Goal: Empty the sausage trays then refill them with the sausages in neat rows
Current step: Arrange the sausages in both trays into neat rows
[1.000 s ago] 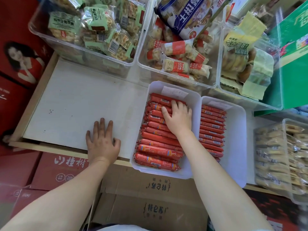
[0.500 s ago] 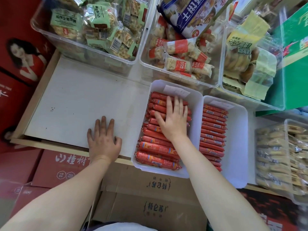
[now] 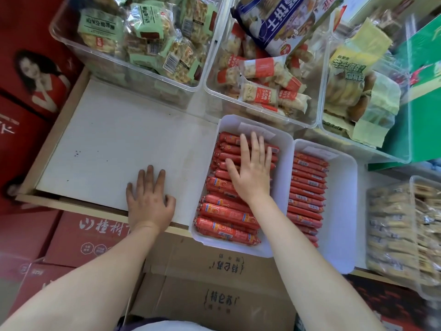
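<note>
Two white sausage trays stand side by side at the shelf's front edge. The left tray (image 3: 282, 149) holds thick red sausages (image 3: 226, 215) stacked in rows across it. My right hand (image 3: 251, 173) lies flat on the upper rows with its fingers straight and spread. The right tray (image 3: 343, 211) holds a row of thinner red sausages (image 3: 306, 187) along its left side; its right half is bare. Left of the trays, my left hand (image 3: 149, 199) rests palm down on the white shelf board (image 3: 114, 149) and holds nothing.
Three clear bins of wrapped snacks stand behind the trays: green packs (image 3: 143, 39), red-and-white packs (image 3: 265, 82), yellow-green packs (image 3: 355, 91). Another clear bin of wrapped bars (image 3: 403, 230) sits at the right. Red cartons (image 3: 78, 235) and brown cartons (image 3: 214, 283) lie below the shelf's front edge.
My right hand has slid up the sausage rows toward the tray's far end and flattened, with its fingers now spread. My left hand has stayed on the shelf board.
</note>
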### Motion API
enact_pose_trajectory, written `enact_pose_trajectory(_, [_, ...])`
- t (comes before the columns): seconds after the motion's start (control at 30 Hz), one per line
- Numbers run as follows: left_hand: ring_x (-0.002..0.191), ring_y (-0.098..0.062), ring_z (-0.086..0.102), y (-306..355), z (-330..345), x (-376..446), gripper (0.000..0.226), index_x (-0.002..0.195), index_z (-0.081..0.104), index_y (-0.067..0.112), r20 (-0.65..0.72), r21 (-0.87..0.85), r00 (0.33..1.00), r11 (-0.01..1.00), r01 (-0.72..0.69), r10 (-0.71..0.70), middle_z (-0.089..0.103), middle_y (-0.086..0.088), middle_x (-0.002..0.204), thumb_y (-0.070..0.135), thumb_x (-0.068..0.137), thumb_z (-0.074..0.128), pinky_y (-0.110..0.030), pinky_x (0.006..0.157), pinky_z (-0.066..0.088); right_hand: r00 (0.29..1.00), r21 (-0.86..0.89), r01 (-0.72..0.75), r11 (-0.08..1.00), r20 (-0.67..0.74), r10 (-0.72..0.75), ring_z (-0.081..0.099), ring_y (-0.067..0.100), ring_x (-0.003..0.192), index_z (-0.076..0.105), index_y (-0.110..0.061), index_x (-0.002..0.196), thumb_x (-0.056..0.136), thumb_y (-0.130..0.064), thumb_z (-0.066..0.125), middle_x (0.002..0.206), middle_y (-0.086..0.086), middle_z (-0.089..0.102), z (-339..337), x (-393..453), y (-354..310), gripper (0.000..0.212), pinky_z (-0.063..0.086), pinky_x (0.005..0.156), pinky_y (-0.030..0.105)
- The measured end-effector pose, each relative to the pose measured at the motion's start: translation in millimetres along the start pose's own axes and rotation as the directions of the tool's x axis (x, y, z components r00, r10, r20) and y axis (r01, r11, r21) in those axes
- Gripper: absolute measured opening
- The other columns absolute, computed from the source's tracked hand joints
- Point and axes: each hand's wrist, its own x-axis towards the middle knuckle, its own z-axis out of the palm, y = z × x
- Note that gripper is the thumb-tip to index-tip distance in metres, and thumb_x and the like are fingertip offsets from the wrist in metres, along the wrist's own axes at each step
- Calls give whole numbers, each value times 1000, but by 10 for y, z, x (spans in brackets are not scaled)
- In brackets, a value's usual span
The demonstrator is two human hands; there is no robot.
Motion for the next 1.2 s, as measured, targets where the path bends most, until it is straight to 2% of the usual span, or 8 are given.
enact_pose_trajectory(0.2, [154,-24,-1,3,-18,-5,71,159,15,24,16,6,1000,1000,1,-1,1,-4,168,36,95,40,-51,123,3,977,-13,-44,999,206,46,-23,21,149,-6,-25,158,89,-78,27,164,7,-17,-12,-367,45,93,-10,121,51])
enact_pose_trajectory(0.5, [154,-25,3,4,-13,-4,70,158,20,24,4,-4,1000,1000,3,-3,7,-5,167,34,94,44,-51,122,6,977,-61,-59,996,202,71,-19,22,150,-3,-24,158,92,-75,20,165,8,-14,-19,200,52,87,-2,121,52])
enact_pose_trajectory(0.6, [154,-24,2,4,-19,-8,70,159,18,24,6,-4,1000,1000,-2,2,5,-5,168,34,94,43,-51,123,5,987,-31,-59,998,146,63,-18,27,150,-2,-21,158,91,-75,21,164,13,-14,-26,39,-49,90,-9,121,50])
enact_pose_trajectory(0.77, [154,-24,-1,-2,-16,-10,70,159,14,25,10,9,1000,1000,-4,3,2,-4,168,36,96,40,-50,123,3,916,17,-373,928,164,365,-12,36,150,-8,-10,157,87,-78,28,161,24,-12,-25,-155,47,104,-7,122,45])
enact_pose_trajectory(0.93, [154,-25,3,-6,6,-2,70,159,19,24,-1,-3,1000,1000,-2,2,6,-5,168,34,94,43,-51,122,5,934,38,-320,947,182,309,-10,39,150,-4,-12,157,84,-82,31,162,23,-10,-26,-61,-25,107,2,122,50])
enact_pose_trajectory(1.03, [154,-24,3,0,12,3,70,158,20,24,-1,-7,1000,1000,3,-3,7,-5,167,34,93,43,-51,123,5,963,-75,-237,969,111,244,-11,40,150,0,-15,158,80,-87,25,164,19,-5,-96,-90,1,109,-7,121,50])
enact_pose_trajectory(1.13, [154,-24,3,0,12,4,70,158,19,24,-5,-2,1000,1000,0,0,7,-5,168,34,93,43,-51,123,5,979,-92,-65,994,188,82,-16,33,150,-4,-19,158,76,-90,29,164,14,-11,-65,-122,41,114,-8,122,49])
enact_pose_trajectory(1.2, [154,-24,3,-3,14,0,70,158,19,24,-8,-1,1000,1000,-1,1,7,-5,167,35,94,43,-51,123,5,973,-58,-99,993,205,109,-15,33,150,-5,-18,158,75,-90,33,164,15,-12,-57,-81,69,116,-6,122,49])
